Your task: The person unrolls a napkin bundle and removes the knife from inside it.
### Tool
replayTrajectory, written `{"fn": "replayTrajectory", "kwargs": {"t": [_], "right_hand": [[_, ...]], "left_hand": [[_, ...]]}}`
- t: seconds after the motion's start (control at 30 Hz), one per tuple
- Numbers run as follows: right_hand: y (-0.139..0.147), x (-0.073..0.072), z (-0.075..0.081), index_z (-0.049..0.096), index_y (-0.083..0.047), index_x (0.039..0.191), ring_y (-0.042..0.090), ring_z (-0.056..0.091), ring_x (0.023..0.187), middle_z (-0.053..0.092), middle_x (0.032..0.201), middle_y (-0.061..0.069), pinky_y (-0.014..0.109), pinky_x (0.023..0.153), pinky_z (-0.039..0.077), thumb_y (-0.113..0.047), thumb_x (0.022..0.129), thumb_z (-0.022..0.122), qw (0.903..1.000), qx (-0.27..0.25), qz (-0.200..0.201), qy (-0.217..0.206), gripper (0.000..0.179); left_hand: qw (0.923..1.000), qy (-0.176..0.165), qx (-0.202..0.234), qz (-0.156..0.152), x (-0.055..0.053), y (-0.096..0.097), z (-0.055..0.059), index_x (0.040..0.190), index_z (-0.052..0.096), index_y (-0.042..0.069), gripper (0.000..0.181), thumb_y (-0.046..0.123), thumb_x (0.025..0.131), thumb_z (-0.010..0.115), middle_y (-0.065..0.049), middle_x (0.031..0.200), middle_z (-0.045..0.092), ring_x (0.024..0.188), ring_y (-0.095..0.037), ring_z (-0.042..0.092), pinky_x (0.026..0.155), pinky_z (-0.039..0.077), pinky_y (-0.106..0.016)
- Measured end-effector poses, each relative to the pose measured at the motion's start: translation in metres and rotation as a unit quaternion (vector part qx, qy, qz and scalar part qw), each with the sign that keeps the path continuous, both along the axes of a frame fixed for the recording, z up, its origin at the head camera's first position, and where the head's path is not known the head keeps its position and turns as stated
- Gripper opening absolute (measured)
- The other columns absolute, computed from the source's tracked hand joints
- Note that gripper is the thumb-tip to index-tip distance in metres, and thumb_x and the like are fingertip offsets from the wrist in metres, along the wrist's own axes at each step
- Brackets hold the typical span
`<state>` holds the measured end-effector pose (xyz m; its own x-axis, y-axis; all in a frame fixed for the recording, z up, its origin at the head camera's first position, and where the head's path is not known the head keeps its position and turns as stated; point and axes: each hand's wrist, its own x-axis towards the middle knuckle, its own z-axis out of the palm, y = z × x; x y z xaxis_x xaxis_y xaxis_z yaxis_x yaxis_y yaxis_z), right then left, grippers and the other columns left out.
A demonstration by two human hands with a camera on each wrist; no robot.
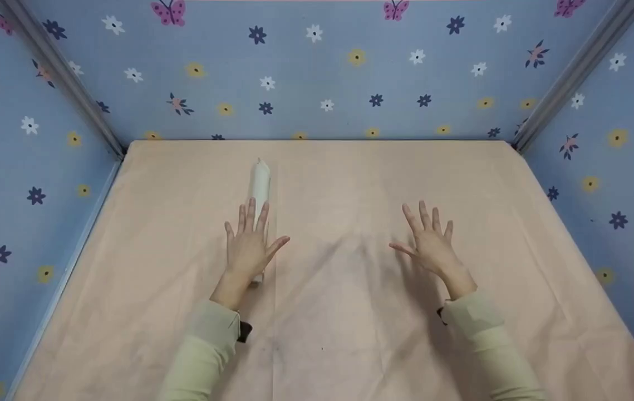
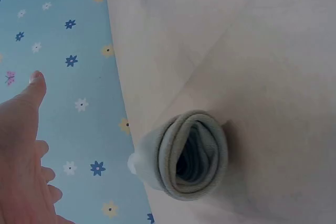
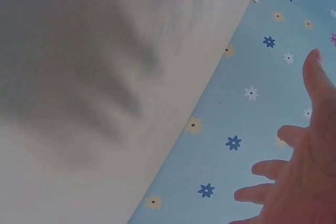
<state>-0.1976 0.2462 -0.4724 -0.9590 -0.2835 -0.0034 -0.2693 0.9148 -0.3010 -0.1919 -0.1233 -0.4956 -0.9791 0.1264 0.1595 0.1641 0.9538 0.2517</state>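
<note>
A long, pale rolled-up cloth [image 1: 261,181] lies lengthwise on the table, left of the middle. Its near end, layered in a spiral around a dark hollow, faces the camera in the left wrist view [image 2: 191,156]. My left hand [image 1: 247,250] is over the roll in the head view with fingers spread, hiding its middle stretch. The left wrist view shows that hand apart from the roll, holding nothing. Well to the right, my right hand [image 1: 432,248] hovers above the table with fingers spread and nothing in them, casting a shadow on the cover.
A peach-coloured cover [image 1: 328,323] with creases and folds spreads over the table. Blue flowered panels [image 1: 317,72] stand behind it and on both sides. Grey metal posts [image 1: 66,78] rise at the back corners.
</note>
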Motion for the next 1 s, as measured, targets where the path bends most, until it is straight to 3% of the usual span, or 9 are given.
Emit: {"fn": "replayTrajectory", "kwargs": {"t": [0.23,0.43,0.8,1.0], "right_hand": [[0.005,0.005,0.001,0.005,-0.020,0.144,0.042,-0.011,0.129,-0.008,0.146,0.018,0.067,0.093,-0.008,-0.060,0.081,0.045,0.9996,-0.024,-0.003,-0.014,0.084],[0.004,0.010,-0.002,0.008,-0.019,0.144,0.043,-0.007,0.129,-0.002,0.146,0.021,0.066,0.094,-0.006,-0.058,0.082,0.047,0.9997,-0.026,0.000,-0.003,0.083],[-0.002,0.021,-0.012,0.012,-0.017,0.144,0.041,-0.001,0.131,0.005,0.146,0.020,0.066,0.095,0.000,-0.056,0.082,0.048,0.9995,-0.030,0.008,0.000,0.081],[-0.007,0.023,-0.019,0.014,-0.016,0.143,0.040,0.003,0.131,0.007,0.146,0.019,0.066,0.096,0.004,-0.056,0.082,0.048,0.9993,-0.035,0.013,0.007,0.080]], "left_hand": [[0.9996,0.009,0.024,-0.008,0.006,-0.004,-0.008,0.143,0.013,0.013,0.081,0.061,0.084,0.039,-0.016,0.147,0.006,0.132,-0.035,0.006,0.096,0.012,-0.065],[0.9989,0.018,0.042,-0.004,0.014,-0.008,-0.016,0.142,0.017,0.010,0.080,0.058,0.084,0.043,-0.016,0.147,0.009,0.132,-0.035,0.009,0.096,0.013,-0.065],[0.9980,0.011,0.063,-0.008,0.029,-0.008,-0.032,0.141,0.021,0.007,0.078,0.052,0.084,0.050,-0.018,0.146,0.012,0.132,-0.035,0.010,0.095,0.014,-0.065],[0.9970,-0.010,0.077,-0.006,0.035,-0.009,-0.039,0.141,0.020,0.005,0.078,0.047,0.084,0.053,-0.020,0.145,0.012,0.131,-0.037,0.010,0.094,0.015,-0.066]]}}
